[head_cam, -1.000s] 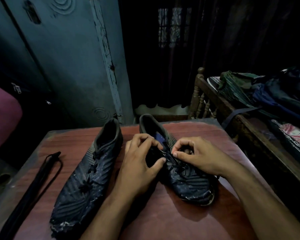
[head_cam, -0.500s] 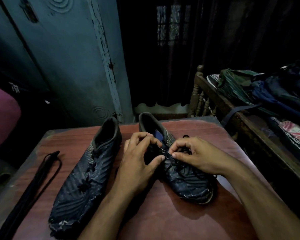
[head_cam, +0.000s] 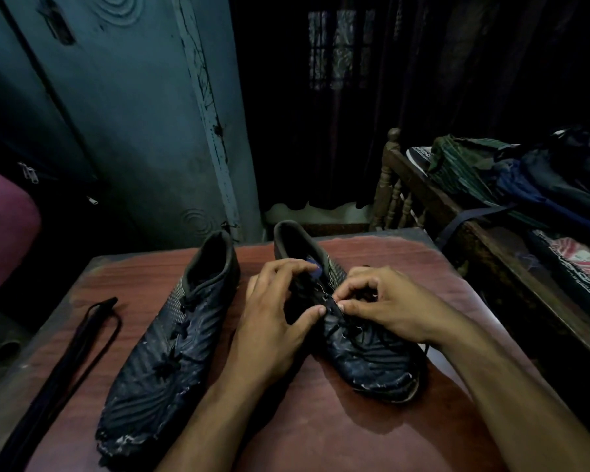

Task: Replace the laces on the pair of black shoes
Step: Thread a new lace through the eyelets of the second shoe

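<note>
Your left hand (head_cam: pixel 273 321) grips the right shoe (head_cam: pixel 365 356), hiding its tongue; your right hand (head_cam: pixel 385 308) pinches its dark, barely visible lace (head_cam: pixel 331 303); spare laces (head_cam: pixel 82 338) at nine o'clock run off-frame.

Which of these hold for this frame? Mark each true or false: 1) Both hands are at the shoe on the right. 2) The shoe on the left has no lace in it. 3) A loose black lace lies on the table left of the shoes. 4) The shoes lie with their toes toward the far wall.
1) True: the left hand and right hand work at the laces of the right shoe.
2) False: the left shoe is laced.
3) True: the loose black lace lies on the table near its left edge.
4) False: the toes point toward the person.
</note>
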Motion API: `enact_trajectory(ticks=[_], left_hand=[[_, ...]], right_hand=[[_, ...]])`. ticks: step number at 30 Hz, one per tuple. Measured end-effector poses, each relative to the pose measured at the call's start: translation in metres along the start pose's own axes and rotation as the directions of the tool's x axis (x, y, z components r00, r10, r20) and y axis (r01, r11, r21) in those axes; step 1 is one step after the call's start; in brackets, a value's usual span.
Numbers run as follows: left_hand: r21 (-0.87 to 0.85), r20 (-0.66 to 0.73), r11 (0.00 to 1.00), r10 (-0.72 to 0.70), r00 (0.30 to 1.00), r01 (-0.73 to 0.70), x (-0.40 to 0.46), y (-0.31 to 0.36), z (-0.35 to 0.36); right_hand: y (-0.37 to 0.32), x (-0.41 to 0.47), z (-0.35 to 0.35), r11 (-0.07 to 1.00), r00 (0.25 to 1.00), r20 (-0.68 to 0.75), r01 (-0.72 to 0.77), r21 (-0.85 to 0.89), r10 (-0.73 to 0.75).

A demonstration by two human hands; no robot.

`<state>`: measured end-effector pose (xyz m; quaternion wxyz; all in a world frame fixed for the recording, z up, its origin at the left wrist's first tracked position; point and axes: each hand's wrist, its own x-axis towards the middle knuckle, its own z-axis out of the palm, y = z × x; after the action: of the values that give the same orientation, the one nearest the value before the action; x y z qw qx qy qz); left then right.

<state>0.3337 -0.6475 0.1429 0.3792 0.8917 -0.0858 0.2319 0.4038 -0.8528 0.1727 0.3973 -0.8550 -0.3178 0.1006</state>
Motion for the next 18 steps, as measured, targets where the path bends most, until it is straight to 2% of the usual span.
enact_trajectory(ticks=[6, 12, 18], left_hand=[[-0.040, -0.028, 0.999, -0.003, 1.000, 0.002, 0.000, -0.005, 0.005], [-0.080, 0.140, 0.996, 0.052, 0.989, -0.041, -0.002, -0.006, 0.009], [-0.118, 0.085, 0.992, 0.054, 0.995, -0.044, 0.000, -0.005, 0.008]], right_hand=[[0.005, -0.001, -0.003, 0.997, 0.998, -0.021, -0.056, 0.056, 0.057], [0.011, 0.001, 0.002, 0.995, 0.997, -0.010, -0.076, 0.059, 0.076], [0.009, 0.001, -0.002, 0.999, 0.999, -0.015, -0.034, 0.042, 0.035]])
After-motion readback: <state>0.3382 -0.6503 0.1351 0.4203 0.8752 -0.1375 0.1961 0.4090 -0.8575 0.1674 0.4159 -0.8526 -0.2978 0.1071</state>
